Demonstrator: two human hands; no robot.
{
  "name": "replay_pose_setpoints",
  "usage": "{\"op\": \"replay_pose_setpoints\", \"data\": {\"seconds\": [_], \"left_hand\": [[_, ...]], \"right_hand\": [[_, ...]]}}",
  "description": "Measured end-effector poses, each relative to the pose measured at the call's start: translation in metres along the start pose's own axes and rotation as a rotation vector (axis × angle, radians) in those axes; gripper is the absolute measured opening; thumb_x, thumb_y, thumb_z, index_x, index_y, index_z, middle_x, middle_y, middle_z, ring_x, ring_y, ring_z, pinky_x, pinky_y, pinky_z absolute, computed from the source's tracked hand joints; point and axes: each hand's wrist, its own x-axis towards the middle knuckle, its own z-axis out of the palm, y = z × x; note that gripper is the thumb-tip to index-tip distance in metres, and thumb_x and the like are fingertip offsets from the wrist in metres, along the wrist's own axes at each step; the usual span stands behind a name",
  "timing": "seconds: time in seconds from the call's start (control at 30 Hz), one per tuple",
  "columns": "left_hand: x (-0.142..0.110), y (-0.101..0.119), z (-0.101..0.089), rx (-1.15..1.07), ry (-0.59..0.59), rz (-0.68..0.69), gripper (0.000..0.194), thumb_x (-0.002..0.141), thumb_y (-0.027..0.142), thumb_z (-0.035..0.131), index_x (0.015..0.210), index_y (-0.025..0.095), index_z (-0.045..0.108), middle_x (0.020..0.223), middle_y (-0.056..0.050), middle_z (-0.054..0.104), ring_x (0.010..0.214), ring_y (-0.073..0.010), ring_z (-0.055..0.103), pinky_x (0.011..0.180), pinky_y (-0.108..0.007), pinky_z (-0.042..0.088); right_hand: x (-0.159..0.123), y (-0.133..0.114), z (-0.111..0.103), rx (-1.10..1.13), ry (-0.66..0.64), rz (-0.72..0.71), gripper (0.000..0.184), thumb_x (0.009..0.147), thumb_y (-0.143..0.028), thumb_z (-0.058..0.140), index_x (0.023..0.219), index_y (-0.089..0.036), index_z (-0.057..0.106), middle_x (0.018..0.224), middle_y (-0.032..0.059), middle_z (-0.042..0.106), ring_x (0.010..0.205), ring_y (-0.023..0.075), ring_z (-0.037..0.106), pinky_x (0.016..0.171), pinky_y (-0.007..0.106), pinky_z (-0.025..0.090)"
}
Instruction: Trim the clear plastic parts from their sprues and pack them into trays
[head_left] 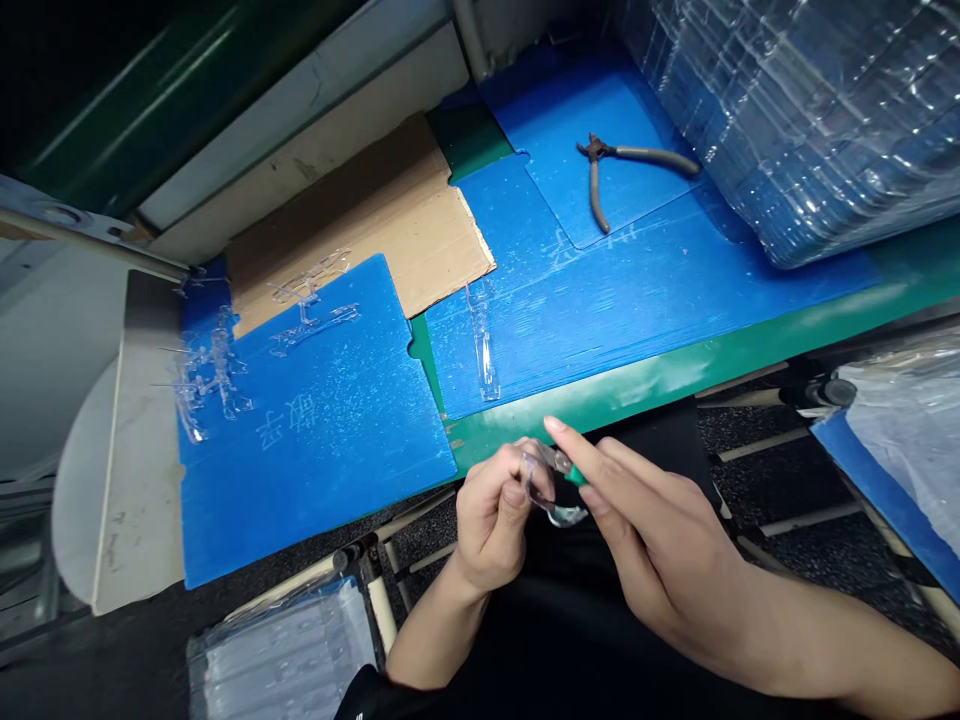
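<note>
Plastic, clear and curved, is pinched between the thumb and curled fingers of the left hand at the near edge of the green table, while the right hand, index finger extended, closes its fingertips on a small green-handled tool right beside it. On blue sheets beyond lie another clear piece and grey-handled pliers, spread open.
</note>
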Motion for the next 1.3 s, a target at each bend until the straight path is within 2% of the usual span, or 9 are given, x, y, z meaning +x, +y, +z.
{"op": "replay_pose_setpoints", "data": {"seconds": [0.1,0.17,0.3,0.4,0.53,0.67,0.9,1.1,1.3], "left_hand": [[0.0,0.001,0.004,-0.079,-0.031,0.024,0.032,0.115,0.039,0.047,0.094,0.021,0.064,0.073,-0.002,0.058,0.067,-0.0151,0.053,0.07,-0.034,0.046],[0.005,0.004,0.005,-0.195,0.028,-0.089,0.029,0.116,0.037,0.046,0.103,0.021,0.066,0.077,-0.002,0.058,0.069,-0.0145,0.056,0.069,-0.032,0.05],[0.024,0.012,0.001,-0.483,0.09,-0.326,0.021,0.112,0.029,0.058,0.131,0.024,0.064,0.104,-0.005,0.07,0.087,-0.0162,0.076,0.079,-0.033,0.067],[0.042,0.017,-0.008,-0.577,0.165,-0.357,0.033,0.106,0.021,0.068,0.138,0.025,0.06,0.125,-0.009,0.076,0.115,-0.0224,0.079,0.102,-0.042,0.068],[0.058,0.02,-0.02,-0.571,0.272,-0.348,0.032,0.104,0.018,0.071,0.133,0.023,0.062,0.136,-0.013,0.075,0.135,-0.0294,0.072,0.114,-0.05,0.063],[0.063,0.02,-0.026,-0.541,0.313,-0.334,0.029,0.103,0.018,0.072,0.131,0.022,0.063,0.14,-0.015,0.073,0.147,-0.0356,0.063,0.118,-0.057,0.059],[0.058,0.013,-0.027,-0.534,0.364,-0.276,0.034,0.104,0.025,0.074,0.135,0.026,0.062,0.141,-0.011,0.073,0.146,-0.0347,0.064,0.116,-0.055,0.061],[0.052,0.014,-0.031,-0.493,0.392,-0.235,0.044,0.103,0.031,0.076,0.143,0.031,0.058,0.142,-0.01,0.074,0.136,-0.0333,0.072,0.11,-0.049,0.065],[0.046,0.017,-0.04,-0.478,0.369,-0.258,0.049,0.102,0.036,0.078,0.145,0.027,0.057,0.134,-0.011,0.079,0.118,-0.0303,0.081,0.096,-0.04,0.07]], "right_hand": [[0.004,0.008,0.003,0.101,0.039,0.057,0.057,0.113,-0.011,0.045,0.169,-0.021,0.047,0.135,0.0125,0.075,0.112,0.0217,0.077,0.098,0.037,0.066],[0.007,0.012,0.004,0.186,0.09,0.104,0.052,0.114,-0.017,0.047,0.165,-0.021,0.053,0.14,0.0132,0.074,0.123,0.0246,0.074,0.106,0.043,0.064],[0.008,0.014,0.005,0.397,0.215,0.287,0.044,0.111,-0.028,0.063,0.154,-0.024,0.064,0.116,0.0078,0.078,0.085,0.0181,0.077,0.077,0.033,0.067],[0.003,0.015,0.007,0.477,0.269,0.336,0.031,0.106,-0.03,0.071,0.138,-0.027,0.074,0.094,-0.0001,0.072,0.062,0.0103,0.063,0.058,0.024,0.057],[-0.005,0.013,0.014,0.367,0.193,0.329,0.011,0.104,-0.026,0.073,0.111,-0.024,0.082,0.071,-0.0042,0.064,0.052,0.0089,0.053,0.051,0.023,0.047],[-0.009,0.009,0.023,0.292,0.14,0.313,0.013,0.104,-0.026,0.072,0.109,-0.024,0.084,0.065,-0.0041,0.066,0.05,0.0108,0.055,0.052,0.025,0.049],[-0.002,0.005,0.032,0.285,0.153,0.311,0.006,0.096,-0.025,0.081,0.099,-0.022,0.084,0.065,-0.0026,0.069,0.051,0.0124,0.058,0.054,0.026,0.052],[0.0,0.003,0.04,0.341,0.123,0.38,0.006,0.096,-0.028,0.082,0.096,-0.022,0.083,0.062,-0.0045,0.064,0.052,0.0112,0.055,0.054,0.025,0.047],[0.001,0.006,0.044,0.397,0.106,0.448,0.013,0.098,-0.034,0.081,0.097,-0.021,0.081,0.062,-0.0044,0.059,0.053,0.0118,0.052,0.055,0.026,0.046]]}}
